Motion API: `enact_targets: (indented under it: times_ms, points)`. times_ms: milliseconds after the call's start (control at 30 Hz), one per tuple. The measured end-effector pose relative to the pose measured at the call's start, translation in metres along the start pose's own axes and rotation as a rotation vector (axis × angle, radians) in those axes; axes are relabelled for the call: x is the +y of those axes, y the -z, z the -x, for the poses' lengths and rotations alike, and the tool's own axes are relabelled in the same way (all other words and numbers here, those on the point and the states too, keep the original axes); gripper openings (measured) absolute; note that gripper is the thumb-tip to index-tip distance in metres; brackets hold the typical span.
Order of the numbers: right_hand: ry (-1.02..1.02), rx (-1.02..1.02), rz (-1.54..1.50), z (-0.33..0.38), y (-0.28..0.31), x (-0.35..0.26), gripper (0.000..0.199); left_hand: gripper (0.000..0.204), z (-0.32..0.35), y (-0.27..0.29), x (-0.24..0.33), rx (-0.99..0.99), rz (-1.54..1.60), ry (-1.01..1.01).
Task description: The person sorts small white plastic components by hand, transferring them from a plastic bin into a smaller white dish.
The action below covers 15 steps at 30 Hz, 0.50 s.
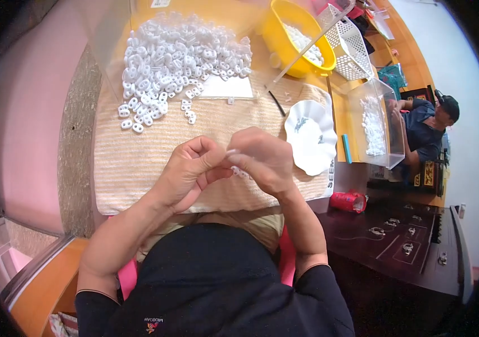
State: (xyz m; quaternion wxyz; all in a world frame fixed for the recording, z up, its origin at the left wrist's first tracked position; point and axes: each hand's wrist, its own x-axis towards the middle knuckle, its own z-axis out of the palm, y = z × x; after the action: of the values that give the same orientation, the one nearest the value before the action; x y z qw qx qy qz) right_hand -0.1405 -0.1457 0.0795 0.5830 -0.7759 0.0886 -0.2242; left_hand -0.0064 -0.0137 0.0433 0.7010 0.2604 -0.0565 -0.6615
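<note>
My left hand point(191, 171) and my right hand point(265, 163) meet above a striped towel, close to my body. Thumb and forefinger of the left are pinched together; whatever they grip is too small to name. The right hand, partly smeared by motion, closes its fingertips against the left's. Just under the fingers lie a few small white two-holed plastic pieces point(240, 172), partly covered by the right hand. Beyond the hands spreads a big heap of similar white oval pieces point(172, 62), with several strays point(189, 112) at its near edge.
To the right are a white scalloped dish point(310, 135), a black stick point(276, 103), a yellow basin point(284, 48) of white parts, a white basket point(349, 48) and a clear box point(394, 140). A transparent panel edge point(310, 45) slants above the towel point(121, 180). Another person point(428, 126) sits far right.
</note>
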Motion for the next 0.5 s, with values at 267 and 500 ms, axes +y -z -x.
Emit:
enact_targets:
  times_ms: [267, 500]
  points:
    - [0.314, 0.908, 0.511, -0.044, 0.084, -0.012, 0.011, 0.013, -0.002, -0.001, -0.001, 0.032, -0.129, -0.002]
    - [0.052, 0.655, 0.891, -0.071, 0.175, 0.003, 0.028, 0.011, -0.006, 0.000, 0.000, 0.068, -0.216, -0.033]
